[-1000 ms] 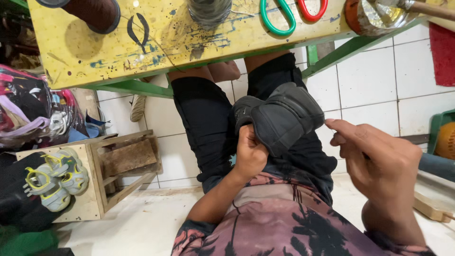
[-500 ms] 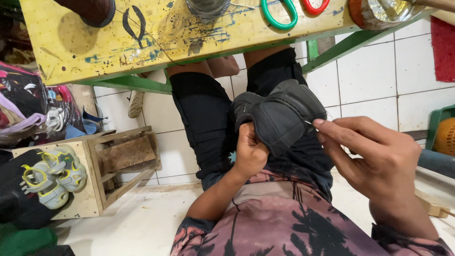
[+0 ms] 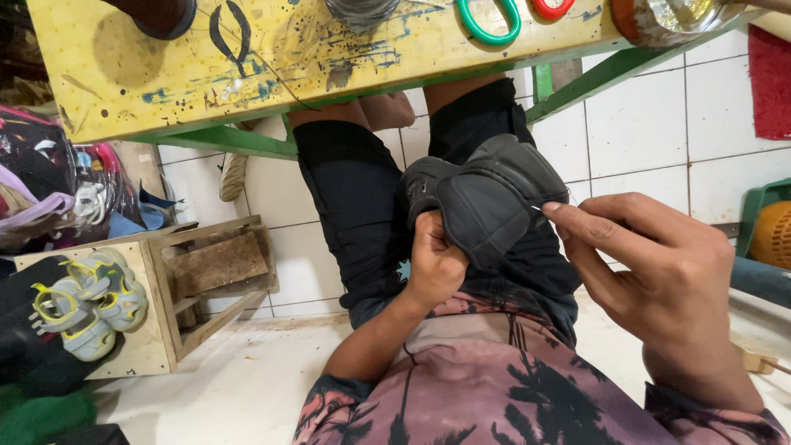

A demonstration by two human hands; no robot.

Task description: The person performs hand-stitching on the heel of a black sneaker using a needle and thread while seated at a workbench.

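Over the lap, left hand (image 3: 435, 268) gripping black shoe (image 3: 486, 198), right hand (image 3: 659, 288) fingertips pinched at its edge

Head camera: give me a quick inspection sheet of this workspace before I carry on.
Surface: yellow paint-stained table on green frame; white tiled floor below.
Job's things: black shoe held over the lap.
Clutter: green scissor handle, red handle, small shoes on wooden stool.
Grippers: left hand grips the shoe from beneath; right hand pinches at its edge, apparently on a fine needle or thread.
Cables: nothing seen.
Surroundings: bagged shoes at left, green crate at right.
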